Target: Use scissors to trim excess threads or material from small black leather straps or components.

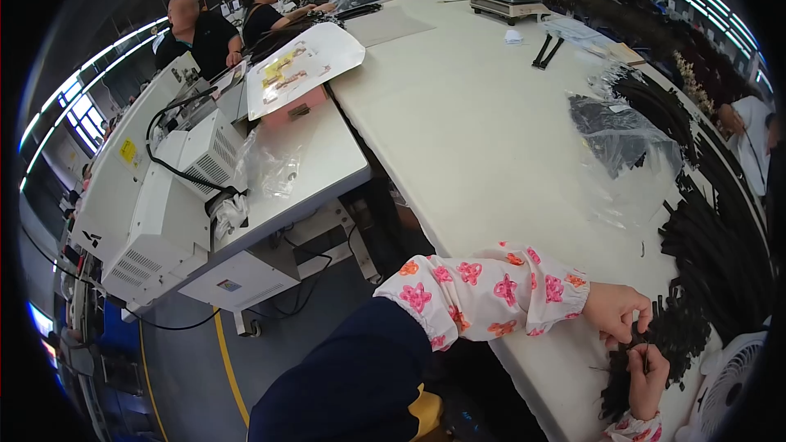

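Navy sleeve (344, 376), flowered oversleeve (499, 290): mine, nearest. Left hand (612, 311): fingertips pinched together on small dark piece (645, 356). Right hand (649, 381): thumb and finger pinching same piece, nearer side; piece's shape mostly hidden. Location: at black pile (686, 331), near right of table. Advice: set pinches close, wrists steady, light pull. Surface: pale table (491, 131); clear bag (626, 188), far right; white fan (733, 381), near right. Room: white machine (164, 221), left; co-workers (214, 42), far left.
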`<action>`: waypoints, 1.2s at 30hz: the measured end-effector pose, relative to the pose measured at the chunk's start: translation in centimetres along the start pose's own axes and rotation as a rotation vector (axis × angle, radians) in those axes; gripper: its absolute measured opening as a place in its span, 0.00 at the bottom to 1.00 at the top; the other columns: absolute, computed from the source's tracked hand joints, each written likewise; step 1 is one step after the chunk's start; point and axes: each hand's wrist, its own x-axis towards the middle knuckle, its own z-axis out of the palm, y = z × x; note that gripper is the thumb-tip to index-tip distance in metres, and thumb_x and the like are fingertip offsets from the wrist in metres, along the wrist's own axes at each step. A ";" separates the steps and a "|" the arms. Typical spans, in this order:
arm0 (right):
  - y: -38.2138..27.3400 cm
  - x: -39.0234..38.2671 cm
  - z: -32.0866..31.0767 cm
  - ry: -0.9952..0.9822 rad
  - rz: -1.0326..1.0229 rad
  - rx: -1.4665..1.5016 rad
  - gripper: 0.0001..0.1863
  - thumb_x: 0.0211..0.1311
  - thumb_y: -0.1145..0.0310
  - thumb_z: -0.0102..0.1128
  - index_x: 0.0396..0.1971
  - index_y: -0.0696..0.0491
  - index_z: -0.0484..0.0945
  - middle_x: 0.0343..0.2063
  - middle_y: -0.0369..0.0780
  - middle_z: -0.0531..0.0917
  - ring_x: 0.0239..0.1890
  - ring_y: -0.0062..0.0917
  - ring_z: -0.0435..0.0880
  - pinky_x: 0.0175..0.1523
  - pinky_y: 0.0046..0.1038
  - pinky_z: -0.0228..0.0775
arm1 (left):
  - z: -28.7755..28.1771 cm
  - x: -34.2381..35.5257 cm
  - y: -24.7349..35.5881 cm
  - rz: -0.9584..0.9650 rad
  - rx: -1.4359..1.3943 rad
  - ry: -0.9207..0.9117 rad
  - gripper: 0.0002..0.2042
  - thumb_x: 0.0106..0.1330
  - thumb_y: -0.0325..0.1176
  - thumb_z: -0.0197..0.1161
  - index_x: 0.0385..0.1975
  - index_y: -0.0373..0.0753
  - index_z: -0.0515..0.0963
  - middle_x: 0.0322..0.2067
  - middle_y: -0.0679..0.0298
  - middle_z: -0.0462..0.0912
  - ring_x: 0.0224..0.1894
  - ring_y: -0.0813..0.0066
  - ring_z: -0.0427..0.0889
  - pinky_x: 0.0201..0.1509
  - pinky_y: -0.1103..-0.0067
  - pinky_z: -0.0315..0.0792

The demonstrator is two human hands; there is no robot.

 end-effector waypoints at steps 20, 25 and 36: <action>-2.5 0.8 2.2 0.185 -0.316 -0.197 0.10 0.39 0.86 0.56 0.25 0.60 0.73 0.26 0.42 0.75 0.24 0.35 0.76 0.28 0.28 0.67 | -0.1 -1.2 0.5 0.040 -0.037 0.277 0.04 0.61 0.25 0.55 0.34 0.32 0.73 0.25 0.64 0.80 0.26 0.82 0.78 0.31 0.85 0.73; -0.2 0.9 2.2 0.258 -0.318 -0.223 0.13 0.35 0.83 0.59 0.27 0.56 0.76 0.26 0.37 0.76 0.23 0.30 0.78 0.26 0.26 0.70 | -0.2 0.1 0.4 -0.167 -0.239 0.236 0.07 0.63 0.28 0.54 0.39 0.34 0.73 0.30 0.64 0.78 0.29 0.82 0.77 0.35 0.85 0.72; 0.1 0.4 1.2 0.441 -0.353 -0.240 0.14 0.38 0.77 0.66 0.30 0.55 0.76 0.21 0.36 0.77 0.19 0.26 0.79 0.22 0.22 0.69 | 1.5 0.2 0.1 -0.196 -0.537 0.359 0.06 0.66 0.30 0.51 0.39 0.37 0.69 0.29 0.65 0.78 0.27 0.83 0.76 0.34 0.85 0.72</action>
